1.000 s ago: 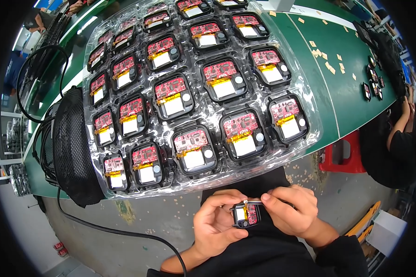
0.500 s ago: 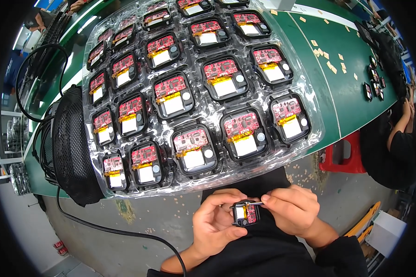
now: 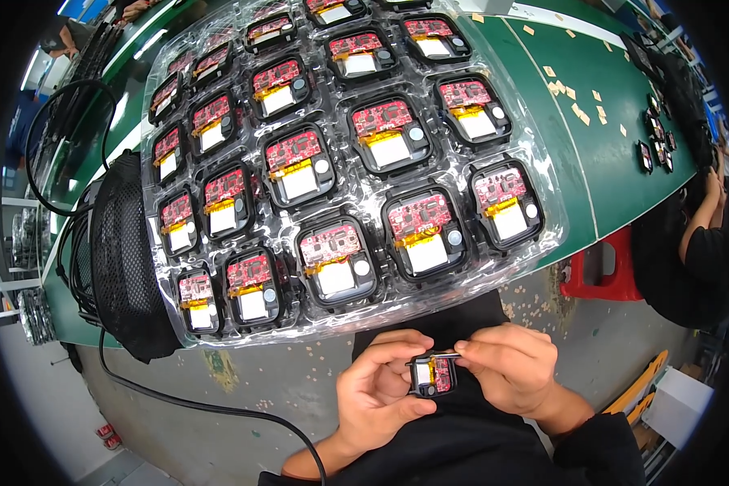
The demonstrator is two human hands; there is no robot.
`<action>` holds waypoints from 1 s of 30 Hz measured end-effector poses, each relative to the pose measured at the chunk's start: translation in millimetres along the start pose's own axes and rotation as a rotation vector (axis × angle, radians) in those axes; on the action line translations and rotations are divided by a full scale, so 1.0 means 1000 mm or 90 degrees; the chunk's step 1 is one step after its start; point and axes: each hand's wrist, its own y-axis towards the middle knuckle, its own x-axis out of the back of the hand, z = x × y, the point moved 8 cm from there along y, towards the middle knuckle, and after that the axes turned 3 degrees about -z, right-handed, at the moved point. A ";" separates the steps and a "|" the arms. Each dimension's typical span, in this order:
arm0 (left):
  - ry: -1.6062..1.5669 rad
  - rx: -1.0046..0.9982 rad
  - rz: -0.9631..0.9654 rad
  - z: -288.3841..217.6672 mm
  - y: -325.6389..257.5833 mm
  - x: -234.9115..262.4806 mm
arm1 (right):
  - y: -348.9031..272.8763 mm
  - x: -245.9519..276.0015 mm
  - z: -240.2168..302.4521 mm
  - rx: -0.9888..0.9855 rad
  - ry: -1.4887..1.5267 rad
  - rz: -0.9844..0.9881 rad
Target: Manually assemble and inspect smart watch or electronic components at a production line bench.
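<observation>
Below the edge of the long green table [image 3: 624, 174], over the person's lap, the left hand [image 3: 378, 398] is wrapped around a small black square case with a red board and a white block inside [image 3: 432, 375]. The right hand [image 3: 506, 368] is close beside it, pinching a thin metal tool [image 3: 444, 355] that touches the top of the case. The clear plastic tray [image 3: 543, 174] on the table looks full of the same little cases, so I think most are waiting or finished; I cannot tell which.
</observation>
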 end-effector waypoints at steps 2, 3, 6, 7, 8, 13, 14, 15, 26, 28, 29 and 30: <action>0.001 0.000 -0.002 0.000 -0.001 0.000 | 0.000 0.000 0.001 -0.002 0.001 0.002; -0.004 0.000 -0.001 0.001 -0.001 0.000 | 0.000 0.000 0.001 -0.005 0.002 0.004; -0.006 -0.002 -0.004 0.001 -0.002 -0.001 | -0.002 -0.001 0.002 -0.020 0.003 0.006; -0.003 -0.003 -0.007 0.001 -0.001 -0.001 | -0.002 -0.001 0.002 -0.020 0.003 0.006; -0.003 -0.003 -0.007 0.001 -0.001 -0.001 | -0.002 0.000 0.001 -0.033 0.014 0.006; 0.017 0.008 -0.026 0.001 -0.002 0.001 | -0.003 0.000 0.001 -0.025 0.000 -0.003; 0.017 0.008 -0.026 0.002 -0.002 0.002 | -0.003 0.001 0.004 0.003 -0.048 0.007; 0.016 0.010 -0.028 0.002 -0.002 0.004 | -0.003 0.000 0.007 0.032 -0.096 0.017; 0.004 0.016 -0.037 0.007 -0.003 0.005 | -0.004 0.002 0.015 0.083 -0.160 -0.010; 0.008 0.016 -0.037 0.007 -0.003 0.004 | -0.005 0.002 0.015 0.089 -0.165 -0.013; 0.008 0.017 -0.037 0.007 -0.003 0.004 | -0.005 0.002 0.013 0.082 -0.157 -0.016; 0.008 0.015 -0.036 0.007 -0.003 0.004 | -0.005 0.003 0.012 0.076 -0.148 -0.018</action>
